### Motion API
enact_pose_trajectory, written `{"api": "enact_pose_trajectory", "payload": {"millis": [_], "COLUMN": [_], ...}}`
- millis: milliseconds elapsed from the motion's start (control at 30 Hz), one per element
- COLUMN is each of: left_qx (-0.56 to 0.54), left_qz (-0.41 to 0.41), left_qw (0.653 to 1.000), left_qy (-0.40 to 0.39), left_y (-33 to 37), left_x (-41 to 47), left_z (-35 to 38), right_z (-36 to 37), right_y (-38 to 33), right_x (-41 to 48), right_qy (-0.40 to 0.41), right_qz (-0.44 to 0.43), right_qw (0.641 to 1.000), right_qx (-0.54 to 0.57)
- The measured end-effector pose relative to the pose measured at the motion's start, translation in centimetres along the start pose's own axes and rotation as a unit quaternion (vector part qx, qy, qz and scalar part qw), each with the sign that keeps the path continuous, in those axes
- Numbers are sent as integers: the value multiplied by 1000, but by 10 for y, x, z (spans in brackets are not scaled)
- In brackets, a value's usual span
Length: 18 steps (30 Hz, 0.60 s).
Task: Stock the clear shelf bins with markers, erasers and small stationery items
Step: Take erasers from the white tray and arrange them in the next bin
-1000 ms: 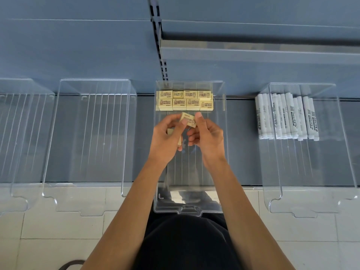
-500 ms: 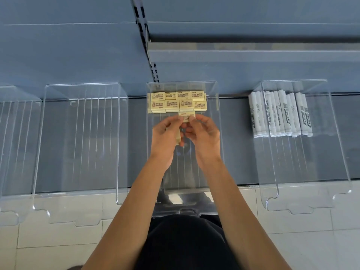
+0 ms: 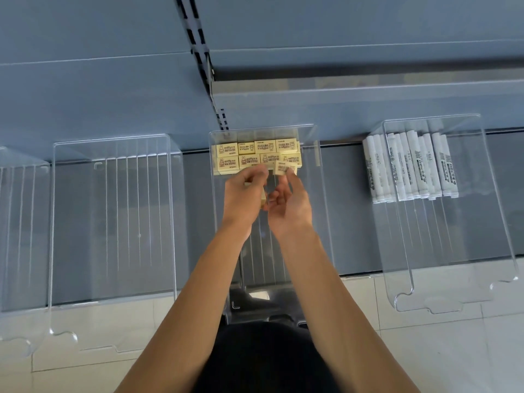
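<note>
The middle clear bin [image 3: 320,211] holds two rows of cream erasers [image 3: 249,154] against its back wall. Both my hands are inside this bin, just in front of those rows. My right hand [image 3: 290,202] pinches one cream eraser [image 3: 283,167] at its fingertips, held at the right end of the front row. My left hand [image 3: 245,191] is curled, and a spare eraser [image 3: 264,197] peeks out from under its palm. Its fingertips reach the front row of erasers.
A clear bin [image 3: 493,222] on the right holds several white markers [image 3: 411,165] at its back. Two clear bins stand on the left, one [image 3: 113,222] beside the middle bin and another [image 3: 19,236] at the frame edge. All sit on a grey-blue shelf [image 3: 195,217] above a tiled floor [image 3: 425,350].
Both hands have moved toward the back of the middle bin. The eraser pinched in my right hand has gone from mid-bin to the front row of erasers.
</note>
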<state>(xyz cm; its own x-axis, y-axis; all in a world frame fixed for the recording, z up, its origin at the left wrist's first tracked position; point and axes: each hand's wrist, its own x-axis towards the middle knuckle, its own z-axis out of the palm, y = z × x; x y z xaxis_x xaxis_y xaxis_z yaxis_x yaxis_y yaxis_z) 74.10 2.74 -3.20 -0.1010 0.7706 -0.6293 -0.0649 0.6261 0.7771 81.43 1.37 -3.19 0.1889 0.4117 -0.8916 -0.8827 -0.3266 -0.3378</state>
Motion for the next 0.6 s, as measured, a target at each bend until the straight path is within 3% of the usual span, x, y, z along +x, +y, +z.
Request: {"api": "enact_pose_trajectory", "payload": {"millis": [333,600], "left_qx": [-8,11], "left_qz": [18,16], "left_qw": [1000,1000], "left_qy": [7,21], "left_y": [2,4], "left_x": [10,12], "left_z": [-10,-10], "right_z": [33,43], "right_y": [-8,-9], "right_x": [3,-11], "right_qy": [153,160], "right_qz": [-40,-40], "right_qw": [985,986], "right_qx": [62,32]}}
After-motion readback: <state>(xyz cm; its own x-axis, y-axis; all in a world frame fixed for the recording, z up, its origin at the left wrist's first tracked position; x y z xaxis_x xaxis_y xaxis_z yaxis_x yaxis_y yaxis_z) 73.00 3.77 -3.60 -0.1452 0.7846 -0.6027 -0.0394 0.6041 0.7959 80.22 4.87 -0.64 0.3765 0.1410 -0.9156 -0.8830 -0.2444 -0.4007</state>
